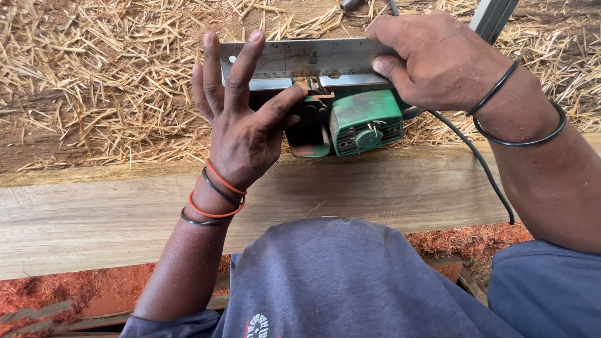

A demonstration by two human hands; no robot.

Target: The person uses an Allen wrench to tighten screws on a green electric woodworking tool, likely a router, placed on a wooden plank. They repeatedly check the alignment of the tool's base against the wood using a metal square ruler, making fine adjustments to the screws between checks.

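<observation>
A green electric planer (pixel 365 127) lies upside down at the far edge of a long wooden plank (pixel 388 191), its metal sole facing up. A steel ruler (pixel 300 58) rests flat along the sole. My left hand (pixel 241 119) has its fingers spread against the ruler's left part, with the thumb on the planer's dark body. My right hand (pixel 435 59) grips the ruler's right end between thumb and fingers. Red and black bands circle my left wrist; black bands circle my right wrist.
A black power cord (pixel 482 169) runs from the planer across the plank to the right. Straw-like wood shavings (pixel 94 81) cover the ground beyond the plank. Reddish sawdust (pixel 75 291) lies below the near edge. My blue shirt fills the bottom.
</observation>
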